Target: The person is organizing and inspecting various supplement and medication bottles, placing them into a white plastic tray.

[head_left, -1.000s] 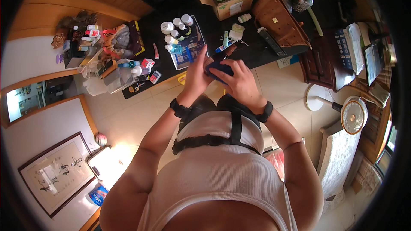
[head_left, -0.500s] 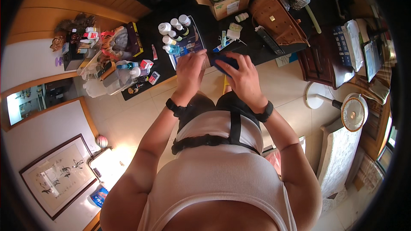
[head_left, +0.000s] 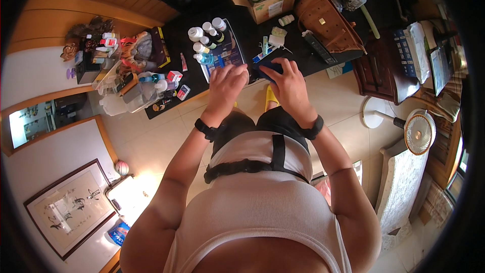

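My right hand (head_left: 291, 93) grips a dark blue flat object (head_left: 271, 73) at the table's front edge. Thumb and fingers pinch its near side; its exact kind is unclear. Beside it, my left hand (head_left: 227, 88) hovers over the near end of a white-rimmed tray (head_left: 239, 43), fingers apart and bent downward, with nothing visible in them. On the tray stand several white-capped bottles (head_left: 195, 34) and a clear blue bottle (head_left: 204, 58). Just beyond my right hand lie a blue-and-white slim packet (head_left: 263, 54) and a small pale green packet (head_left: 277, 35).
An open cardboard box (head_left: 275, 10) with green-capped bottles, a brown handbag (head_left: 323, 17) and a black oblong object (head_left: 319, 48) sit at the back right. Left are a red-and-white tube (head_left: 184, 62) and a crowded clear bin (head_left: 139, 98). A fan (head_left: 419, 132) stands right.
My left hand has drawn back slightly from the dark blue object and its fingers have spread. My right hand still holds the object, now tilted and showing less of its face.
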Motion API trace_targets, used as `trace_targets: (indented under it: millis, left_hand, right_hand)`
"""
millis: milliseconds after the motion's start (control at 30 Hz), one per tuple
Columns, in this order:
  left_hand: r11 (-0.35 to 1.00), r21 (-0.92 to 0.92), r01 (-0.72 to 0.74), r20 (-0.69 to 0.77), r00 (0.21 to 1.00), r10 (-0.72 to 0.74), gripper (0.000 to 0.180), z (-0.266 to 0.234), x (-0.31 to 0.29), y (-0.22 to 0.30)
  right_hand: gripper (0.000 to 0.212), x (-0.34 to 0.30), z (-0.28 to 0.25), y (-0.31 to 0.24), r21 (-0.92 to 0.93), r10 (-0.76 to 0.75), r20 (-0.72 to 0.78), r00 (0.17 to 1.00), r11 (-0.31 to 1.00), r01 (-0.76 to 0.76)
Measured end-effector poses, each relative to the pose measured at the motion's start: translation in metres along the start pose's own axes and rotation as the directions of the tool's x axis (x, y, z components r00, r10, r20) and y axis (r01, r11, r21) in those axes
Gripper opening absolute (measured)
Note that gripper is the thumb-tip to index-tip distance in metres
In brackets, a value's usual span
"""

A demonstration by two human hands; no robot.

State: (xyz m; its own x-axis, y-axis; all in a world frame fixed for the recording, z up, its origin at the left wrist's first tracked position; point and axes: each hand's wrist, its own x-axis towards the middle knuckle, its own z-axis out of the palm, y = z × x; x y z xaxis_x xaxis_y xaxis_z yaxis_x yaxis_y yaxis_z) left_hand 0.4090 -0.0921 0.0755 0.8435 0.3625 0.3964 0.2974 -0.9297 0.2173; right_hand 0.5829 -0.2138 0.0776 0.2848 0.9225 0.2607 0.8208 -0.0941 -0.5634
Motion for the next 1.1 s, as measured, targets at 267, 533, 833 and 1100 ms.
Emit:
trace_targets:
  millis: [267,533,833,1100]
  left_hand:
    - [0.98,-0.157,0.119,-0.005,0.993,-0.121,0.039,0.005,-0.017,-0.008]
    - [0.16,-0.747,0.645,0.449,0.667,-0.595,0.029,0.025,-0.037,-0.023]
    - [-0.399,-0.671,0.625,0.741,0.589,-0.323,0.048,0.028,-0.029,-0.019]
    - [-0.606,-0.637,0.475,0.771,0.406,-0.492,0.047,0.024,-0.012,-0.011]
  right_hand:
    - [0.044,-0.001,0.008,0.018,-0.011,0.073,0.049,0.996,0.997,-0.073]
    - [0.051,-0.002,-0.004,0.021,0.108,0.104,-0.1,0.99,0.99,-0.093]
    - [0.055,0.005,0.025,-0.002,0.252,-0.003,-0.082,0.997,0.968,0.023]
    - [0.05,-0.004,0.022,-0.026,0.38,-0.296,0.064,0.953,0.89,0.251]
